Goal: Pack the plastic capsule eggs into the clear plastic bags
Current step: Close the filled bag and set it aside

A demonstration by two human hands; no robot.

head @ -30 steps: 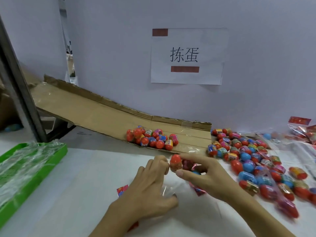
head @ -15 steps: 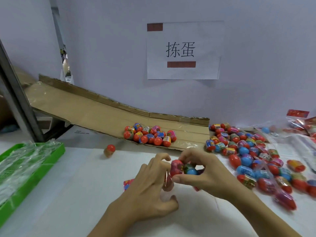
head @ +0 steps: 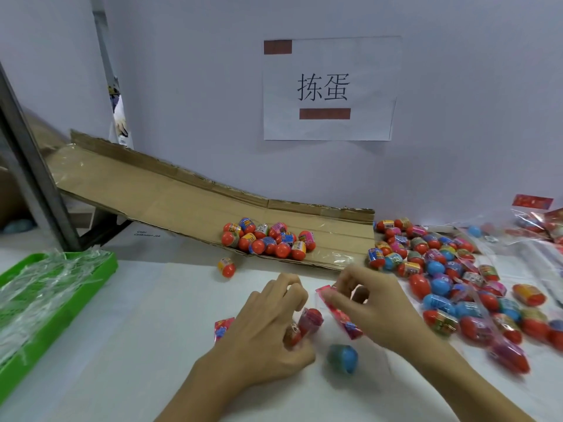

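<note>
My left hand [head: 265, 327] curls round a clear plastic bag with red capsule eggs [head: 309, 322] inside, near the table's middle. My right hand [head: 370, 306] pinches the bag's red printed header strip [head: 339, 316] between thumb and fingers. A blue egg [head: 342, 357] lies low in the bag, just below both hands. One stray red-and-yellow egg [head: 226, 267] sits alone on the table beyond my left hand. Loose eggs fill a pile [head: 451, 269] to the right.
A cardboard ramp [head: 182, 205] slopes down from the left along the wall, with a cluster of eggs [head: 268, 239] on it. A green tray [head: 91, 287] of clear bags sits at left. Filled bags [head: 536, 226] lie far right. A paper sign hangs on the wall.
A red egg left my hands and rolled away left onto the table. My right hand released the eggs into the bag and now pinches its red header; both hands dropped lower.
</note>
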